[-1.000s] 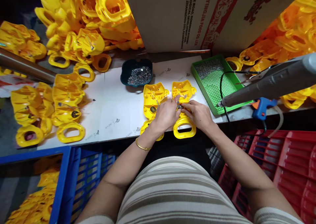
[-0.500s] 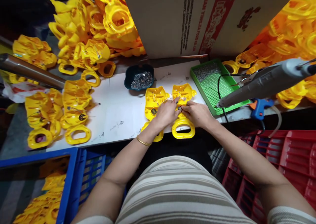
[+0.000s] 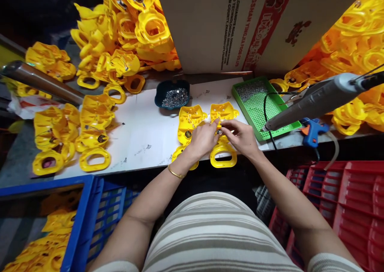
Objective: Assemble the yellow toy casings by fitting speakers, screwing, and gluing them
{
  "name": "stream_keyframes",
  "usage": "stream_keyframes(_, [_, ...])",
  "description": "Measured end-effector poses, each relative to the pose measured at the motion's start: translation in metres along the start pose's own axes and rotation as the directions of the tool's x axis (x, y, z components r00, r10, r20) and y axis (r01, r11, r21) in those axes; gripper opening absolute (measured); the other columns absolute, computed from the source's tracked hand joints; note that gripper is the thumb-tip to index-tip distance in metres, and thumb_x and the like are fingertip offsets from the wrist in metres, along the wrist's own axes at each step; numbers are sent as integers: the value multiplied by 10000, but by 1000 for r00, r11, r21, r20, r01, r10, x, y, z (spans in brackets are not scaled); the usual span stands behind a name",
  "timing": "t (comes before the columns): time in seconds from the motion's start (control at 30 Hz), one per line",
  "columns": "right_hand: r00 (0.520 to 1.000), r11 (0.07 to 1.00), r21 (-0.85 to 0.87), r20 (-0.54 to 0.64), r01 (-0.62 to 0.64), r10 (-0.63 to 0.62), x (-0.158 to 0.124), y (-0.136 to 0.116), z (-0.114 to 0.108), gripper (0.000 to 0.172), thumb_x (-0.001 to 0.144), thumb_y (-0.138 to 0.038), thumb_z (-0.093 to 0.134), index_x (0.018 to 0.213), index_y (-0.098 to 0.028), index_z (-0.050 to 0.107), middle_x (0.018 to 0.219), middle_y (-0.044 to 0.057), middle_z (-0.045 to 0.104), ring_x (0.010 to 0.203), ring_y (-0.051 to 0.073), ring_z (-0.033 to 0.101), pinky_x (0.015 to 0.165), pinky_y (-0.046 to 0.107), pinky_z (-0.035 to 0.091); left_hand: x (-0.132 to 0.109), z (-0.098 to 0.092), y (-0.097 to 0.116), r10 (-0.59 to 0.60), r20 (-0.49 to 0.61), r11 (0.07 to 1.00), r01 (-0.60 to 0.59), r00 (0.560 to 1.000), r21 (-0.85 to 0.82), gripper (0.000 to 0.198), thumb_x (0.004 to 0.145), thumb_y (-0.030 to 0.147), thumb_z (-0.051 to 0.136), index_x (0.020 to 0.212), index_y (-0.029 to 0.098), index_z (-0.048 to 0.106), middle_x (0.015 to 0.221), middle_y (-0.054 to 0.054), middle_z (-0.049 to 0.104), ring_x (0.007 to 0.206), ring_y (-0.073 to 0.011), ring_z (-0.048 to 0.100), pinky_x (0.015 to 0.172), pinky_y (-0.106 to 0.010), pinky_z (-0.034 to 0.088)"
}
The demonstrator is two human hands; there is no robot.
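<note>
Two yellow plastic shell halves lie side by side on the white board [image 3: 144, 132], the left half [image 3: 189, 122] and the right half [image 3: 223, 112], each with a loop handle toward me. My left hand [image 3: 202, 139] rests over the left half, fingers curled and pinching at the gap between the halves. My right hand [image 3: 241, 136] lies on the right half, its fingers pinched on a small dark metal part [image 3: 220, 132]. Both hands meet at that part.
A dark bowl of screws [image 3: 172, 94] stands behind the halves, and a green tray of screws [image 3: 261, 100] to the right. A grey power screwdriver [image 3: 318, 98] hangs at right above a blue glue gun [image 3: 313, 130]. Yellow shells are heaped left, back and right. A cardboard box [image 3: 255, 24] is behind; blue and red crates stand below.
My hands stay together on the two halves with only small finger movement. The camera has shifted a little, so the whole scene has slid right and down.
</note>
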State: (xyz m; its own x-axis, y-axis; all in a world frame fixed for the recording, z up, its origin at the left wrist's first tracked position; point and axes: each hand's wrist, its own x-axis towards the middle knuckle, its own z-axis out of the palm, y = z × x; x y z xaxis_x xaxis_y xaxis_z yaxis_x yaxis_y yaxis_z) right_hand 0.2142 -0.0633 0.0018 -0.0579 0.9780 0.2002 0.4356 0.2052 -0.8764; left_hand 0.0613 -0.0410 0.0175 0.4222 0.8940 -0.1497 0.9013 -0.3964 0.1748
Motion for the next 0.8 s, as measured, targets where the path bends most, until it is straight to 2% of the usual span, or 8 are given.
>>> stream_keyframes(0.07, [986,973,168,-20,-159,165,-2,5,-5,227,813,-344,634,958,-172,659,871,51,711,725,163,694,510,236,522,-4,-2,1,-3,-37,1000,2,999,-24,516,935,364,523,1423,221,441,1125,-105,685,995,-283,669,778,-367,532])
stream_keyframes(0.17, [937,869,352,90,-347,338,-5,8,-12,295,722,-392,708,887,-163,619,763,15,658,606,143,673,365,178,434,-11,-4,3,-36,-120,999,34,992,-20,425,937,396,527,1340,259,538,1137,-87,669,969,-260,672,706,-315,507])
stream_keyframes(0.3, [902,800,419,176,-430,394,-10,6,-15,329,645,-385,766,805,-165,584,698,-20,619,555,117,645,369,166,442,-13,-6,4,-44,-219,998,36,975,-42,285,950,410,517,1109,222,661,979,-52,707,911,-220,681,670,-269,466])
stream_keyframes(0.43, [907,817,395,226,-420,357,-12,8,-15,279,673,-365,741,820,-172,602,700,-7,657,573,118,650,420,177,464,-4,-7,0,68,-178,997,-72,982,-18,382,945,391,540,1312,286,548,910,-26,732,838,-207,691,663,-262,457])
stream_keyframes(0.53, [928,884,298,205,-361,310,-12,11,-15,236,720,-339,691,885,-175,653,809,28,705,640,139,672,494,217,505,3,-5,-3,164,-171,986,-163,971,18,291,988,338,452,1203,279,639,955,-46,733,847,-202,690,678,-273,472])
stream_keyframes(0.63, [973,977,15,101,-212,209,-11,11,-16,167,772,-276,626,885,-178,703,861,50,713,719,157,665,652,285,540,7,-1,-4,276,-244,961,-275,930,37,282,996,268,425,1128,232,671,1086,-62,716,945,-191,674,731,-269,487])
stream_keyframes(0.73, [997,941,-334,20,-62,72,-9,7,-18,154,783,-189,587,852,-181,725,861,59,685,757,166,633,740,309,508,7,0,-2,381,-267,925,-370,885,93,290,996,216,408,1130,215,666,1156,-67,697,1030,-194,640,754,-270,491])
stream_keyframes(0.8, [999,912,-410,17,-36,47,-8,4,-18,157,772,-156,584,831,-174,728,814,52,682,739,166,625,726,298,493,6,-2,-1,419,-263,908,-401,869,119,310,1004,215,382,1124,216,668,1139,-66,702,1034,-198,622,740,-277,493])
